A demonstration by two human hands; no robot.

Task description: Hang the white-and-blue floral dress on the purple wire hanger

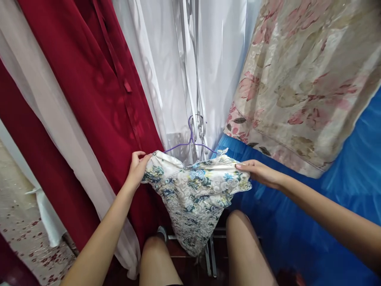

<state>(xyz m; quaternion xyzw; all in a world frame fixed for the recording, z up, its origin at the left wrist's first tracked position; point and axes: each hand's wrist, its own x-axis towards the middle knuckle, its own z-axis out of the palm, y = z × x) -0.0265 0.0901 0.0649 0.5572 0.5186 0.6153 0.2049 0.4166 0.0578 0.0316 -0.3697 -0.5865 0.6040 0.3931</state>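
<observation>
A white blouse with a blue, green and yellow floral print (190, 194) hangs in front of me on a thin purple hanger (190, 139). My left hand (139, 166) pinches the blouse at its left shoulder, fingers closed on the cloth. At the opposite shoulder, my right hand (258, 171) grips the sleeve edge between thumb and fingers. The fabric is spread between both hands and narrows toward the bottom. The hanger's hook is up against white ribbons; whether it is hooked on anything is unclear.
Long red fabric (89, 79) and a pale pink drape (53, 83) hang at left. White fabric with ribbons (166, 59) hangs behind the hanger. To the right are a beige floral garment (297, 87) and blue tulle (351, 167). Metal stand legs (212, 258) show below, between my knees.
</observation>
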